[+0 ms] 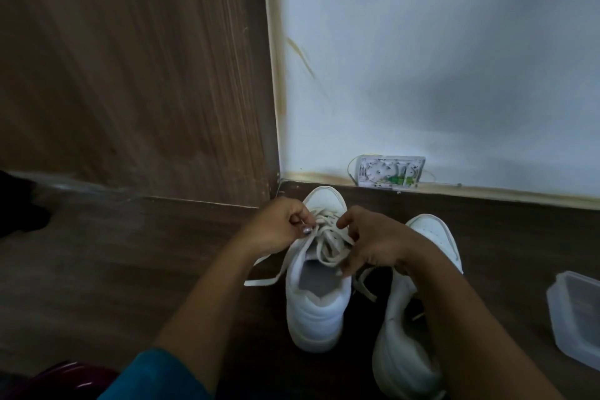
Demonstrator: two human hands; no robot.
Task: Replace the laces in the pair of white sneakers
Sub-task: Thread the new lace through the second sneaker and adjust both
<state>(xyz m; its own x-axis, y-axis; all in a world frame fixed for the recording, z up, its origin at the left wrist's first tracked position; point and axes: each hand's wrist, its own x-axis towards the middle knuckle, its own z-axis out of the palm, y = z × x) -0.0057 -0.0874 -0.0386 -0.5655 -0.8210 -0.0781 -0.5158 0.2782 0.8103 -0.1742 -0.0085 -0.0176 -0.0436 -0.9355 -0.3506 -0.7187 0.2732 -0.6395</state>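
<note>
Laces (328, 237), flat and off-white, cross loosely over the tongue of the shoe at the centre of my view, and both hands are on them. The left hand (276, 227) is curled tight, its thumb and forefinger pinching a strand at the shoe's 9 o'clock edge. From that pinch one loose end trails out across the floor (97, 269) toward 8 o'clock. The right hand (373, 243) sits at the 3 o'clock side, thumb pointing across at the left hand. Its fingers are hooked down into the crossings near the tongue and grip the strands there.

Under the hands stands the laced sneaker (316, 299), plain white, upright on its sole, toe toward 12 o'clock and heel toward me. The second sneaker (406, 318) lies just beside it at 3 o'clock, also white, partly hidden under my right forearm. I can see a strand or two lying between the pair, but I cannot tell how far that one is laced.

Further out, a clear plastic container (574, 318) rests on the floor at 3 o'clock, well apart from the shoes. At 12 o'clock a small white wall box (391, 170) with its cover off sits low on the pale wall (422, 58). A wood-grain panel (130, 75) fills the 10 o'clock side. A teal sleeve (156, 377) shows at 7 o'clock.
</note>
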